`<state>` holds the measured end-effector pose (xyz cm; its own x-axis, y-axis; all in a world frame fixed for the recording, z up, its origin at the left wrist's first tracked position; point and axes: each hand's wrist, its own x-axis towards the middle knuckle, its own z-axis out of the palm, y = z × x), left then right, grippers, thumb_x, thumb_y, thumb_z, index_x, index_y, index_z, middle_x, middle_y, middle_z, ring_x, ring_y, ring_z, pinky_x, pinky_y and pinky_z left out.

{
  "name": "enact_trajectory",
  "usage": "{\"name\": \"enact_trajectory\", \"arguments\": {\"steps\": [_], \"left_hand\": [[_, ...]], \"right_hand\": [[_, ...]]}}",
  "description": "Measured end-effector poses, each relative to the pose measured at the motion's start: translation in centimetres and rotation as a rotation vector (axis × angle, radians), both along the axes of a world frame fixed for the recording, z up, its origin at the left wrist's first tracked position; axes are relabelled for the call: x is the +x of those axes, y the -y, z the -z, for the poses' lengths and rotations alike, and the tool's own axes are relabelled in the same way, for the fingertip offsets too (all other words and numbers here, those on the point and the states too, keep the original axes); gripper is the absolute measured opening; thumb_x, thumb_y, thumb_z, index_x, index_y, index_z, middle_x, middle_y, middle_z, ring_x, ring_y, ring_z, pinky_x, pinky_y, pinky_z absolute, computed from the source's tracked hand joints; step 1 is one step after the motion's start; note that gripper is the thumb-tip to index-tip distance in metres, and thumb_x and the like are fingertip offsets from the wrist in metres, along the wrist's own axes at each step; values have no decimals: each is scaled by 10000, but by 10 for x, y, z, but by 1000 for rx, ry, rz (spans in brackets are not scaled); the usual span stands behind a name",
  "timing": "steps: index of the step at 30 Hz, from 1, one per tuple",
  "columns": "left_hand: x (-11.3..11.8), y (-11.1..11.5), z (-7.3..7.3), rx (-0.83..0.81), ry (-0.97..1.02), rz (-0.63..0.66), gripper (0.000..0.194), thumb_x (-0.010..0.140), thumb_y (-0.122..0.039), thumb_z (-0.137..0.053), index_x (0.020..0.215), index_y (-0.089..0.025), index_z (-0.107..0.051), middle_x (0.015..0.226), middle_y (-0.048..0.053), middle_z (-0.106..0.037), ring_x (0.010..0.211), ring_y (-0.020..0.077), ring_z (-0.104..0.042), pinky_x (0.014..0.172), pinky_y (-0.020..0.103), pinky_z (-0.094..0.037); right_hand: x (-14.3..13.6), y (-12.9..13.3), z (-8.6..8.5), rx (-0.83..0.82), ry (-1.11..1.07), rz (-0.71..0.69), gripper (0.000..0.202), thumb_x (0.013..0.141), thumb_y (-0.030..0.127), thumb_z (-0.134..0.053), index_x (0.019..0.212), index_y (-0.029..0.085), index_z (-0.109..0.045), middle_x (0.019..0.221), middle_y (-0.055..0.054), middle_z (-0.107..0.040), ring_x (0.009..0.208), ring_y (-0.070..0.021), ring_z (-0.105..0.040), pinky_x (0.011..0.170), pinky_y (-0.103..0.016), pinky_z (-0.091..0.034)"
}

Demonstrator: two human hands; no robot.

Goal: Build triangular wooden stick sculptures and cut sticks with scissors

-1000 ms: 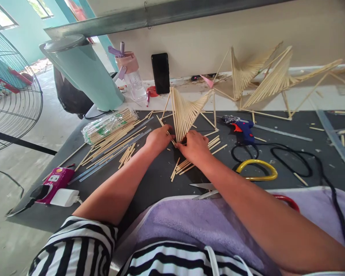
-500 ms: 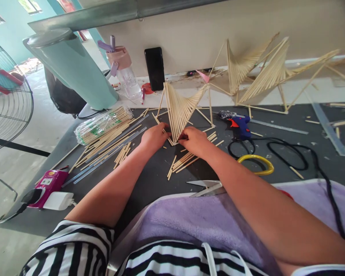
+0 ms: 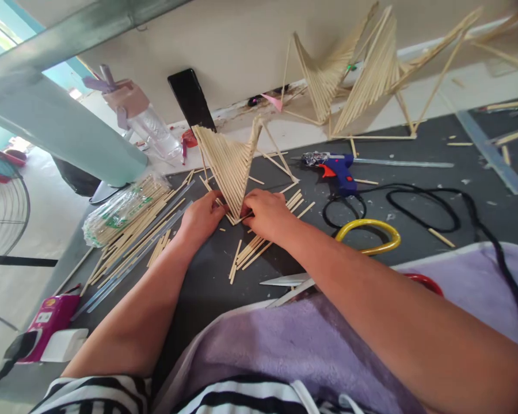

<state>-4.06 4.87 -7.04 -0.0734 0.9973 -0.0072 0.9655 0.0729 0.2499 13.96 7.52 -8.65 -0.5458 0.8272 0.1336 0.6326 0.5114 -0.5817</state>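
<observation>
A model of thin wooden sticks (image 3: 228,164), fanned into a twisted, saddle-like surface on a stick frame, stands on the dark table. My left hand (image 3: 204,217) is closed at the left side of its base, fingers on the frame sticks. On the other side my right hand (image 3: 268,214) pinches the base near the front corner, its fingertips partly behind the sticks. Several cut sticks (image 3: 254,250) lie beneath and beside my right hand. Open scissors (image 3: 366,237) with one yellow handle loop lie partly under my right forearm.
A blue glue gun (image 3: 343,172) with a looping black cord lies to the right. Behind it stand larger stick models (image 3: 362,86). At left are a stick bundle in plastic (image 3: 125,210), a clear bottle (image 3: 149,129), a tall pale-blue container (image 3: 69,126) and a pink power socket (image 3: 47,322). A phone (image 3: 192,100) leans against the wall.
The view has tilted and shifted, so most things appear farther left. Both hands keep to the base of the stick model, which now shows at a slightly different angle.
</observation>
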Motion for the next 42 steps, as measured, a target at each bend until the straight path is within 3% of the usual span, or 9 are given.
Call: {"name": "enact_trajectory", "arguments": {"steps": [13, 20, 26, 42], "left_hand": [[1, -1, -1, -9, -54, -27, 399, 819, -374, -494, 1174, -224, -598, 780, 8, -645, 731, 174, -589, 605, 252, -345], [0, 0, -1, -14, 10, -22, 394, 824, -377, -498, 1174, -227, -598, 817, 4, -661, 745, 166, -597, 616, 244, -359], [-1, -1, 0, -6, 51, -19, 369, 815, -344, -518, 1156, -235, -608, 807, 6, -675, 770, 179, -620, 629, 247, -375], [-2, 0, -2, -25, 118, -35, 406, 804, -400, -570, 1173, -233, -600, 869, 29, -693, 815, 200, -630, 679, 262, -411]], "right_hand": [[-2, 1, 2, 11, 27, 6, 42, 765, 217, -659, 804, 210, -669, 989, -44, -632, 964, -219, -562, 831, -375, -338], [-5, 6, 3, 31, 47, 51, 170, 735, 339, -724, 810, 203, -656, 1000, -50, -618, 985, -238, -548, 852, -390, -342], [-10, 8, -1, -2, 68, 90, 211, 798, 414, -658, 766, 205, -653, 967, -50, -619, 988, -240, -551, 856, -400, -354], [-15, 11, -1, -5, 79, 155, 137, 771, 334, -670, 742, 204, -639, 966, -32, -634, 997, -235, -569, 848, -404, -359]]}}
